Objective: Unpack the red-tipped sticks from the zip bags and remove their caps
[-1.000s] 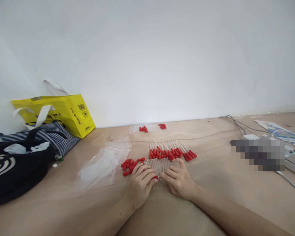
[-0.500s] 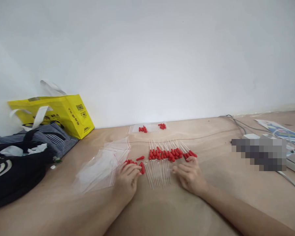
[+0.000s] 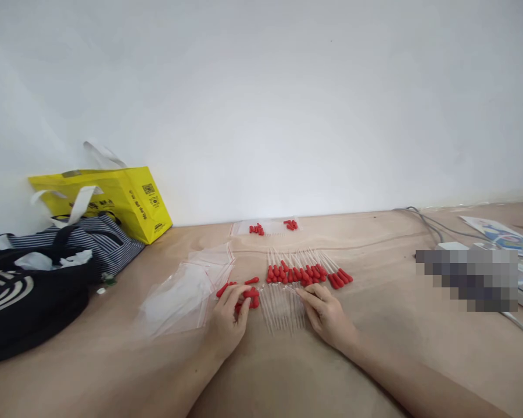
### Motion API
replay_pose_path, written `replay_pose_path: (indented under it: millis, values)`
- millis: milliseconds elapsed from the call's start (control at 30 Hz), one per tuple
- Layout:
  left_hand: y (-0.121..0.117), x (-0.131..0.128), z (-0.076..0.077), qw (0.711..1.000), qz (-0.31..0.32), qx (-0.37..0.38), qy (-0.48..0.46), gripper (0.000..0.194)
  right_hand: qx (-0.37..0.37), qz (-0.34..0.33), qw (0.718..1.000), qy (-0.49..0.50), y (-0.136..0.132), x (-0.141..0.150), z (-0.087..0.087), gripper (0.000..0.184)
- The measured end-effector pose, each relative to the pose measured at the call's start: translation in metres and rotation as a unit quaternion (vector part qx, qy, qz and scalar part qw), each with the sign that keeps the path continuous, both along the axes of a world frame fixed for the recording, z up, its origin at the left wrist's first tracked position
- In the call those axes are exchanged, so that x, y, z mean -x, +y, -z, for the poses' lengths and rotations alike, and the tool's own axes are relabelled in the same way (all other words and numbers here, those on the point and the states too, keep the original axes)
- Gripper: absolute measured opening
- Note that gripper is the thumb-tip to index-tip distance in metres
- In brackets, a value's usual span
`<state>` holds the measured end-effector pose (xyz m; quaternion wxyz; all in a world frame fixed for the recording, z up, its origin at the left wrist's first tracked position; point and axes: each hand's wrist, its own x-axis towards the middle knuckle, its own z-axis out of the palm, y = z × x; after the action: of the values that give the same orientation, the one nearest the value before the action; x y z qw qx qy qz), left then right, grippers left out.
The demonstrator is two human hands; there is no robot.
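Note:
My left hand (image 3: pixel 225 322) is closed in a pinch on a red rubber dropper bulb (image 3: pixel 251 294), above a small pile of loose bulbs (image 3: pixel 222 289). My right hand (image 3: pixel 329 319) pinches the upper end of a thin glass dropper tube (image 3: pixel 297 290); the tube is hard to make out. Between my hands lies a row of bare glass tubes (image 3: pixel 279 313). Just beyond them, several droppers with red bulbs fitted (image 3: pixel 305 273) lie side by side, bulbs toward me. A stack of clear zip bags (image 3: pixel 178 296) lies left of my left hand.
Against the wall lies a clear bag (image 3: pixel 272 226) with tubes and red bulbs. A yellow bag (image 3: pixel 135 203), a striped bag (image 3: pixel 104 241) and a black bag (image 3: pixel 35 307) stand at the left. Cables (image 3: pixel 427 220), a printed sheet (image 3: pixel 501 232) and blurred-out items are at the right.
My right hand has moved left from the fitted droppers to the bare tubes, its fingers now pinched. My left hand has lifted a red bulb from the pile. The view has shifted slightly.

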<state>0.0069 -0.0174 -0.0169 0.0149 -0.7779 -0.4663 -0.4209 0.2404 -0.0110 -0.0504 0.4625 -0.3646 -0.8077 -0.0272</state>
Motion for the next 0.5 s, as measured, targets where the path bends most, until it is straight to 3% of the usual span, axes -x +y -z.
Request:
replay_pose_path:
  millis: [233,500]
  values:
    - [0.006,0.016,-0.007,0.998,-0.056,0.012,-0.024,0.013,-0.030,0.025,0.998,0.039,0.005,0.013,0.000,0.021]
    - [0.006,0.015,-0.004,0.999,-0.036,0.027,0.024,0.010,0.021,-0.022,1.000,-0.007,0.001,0.023,-0.005,0.015]
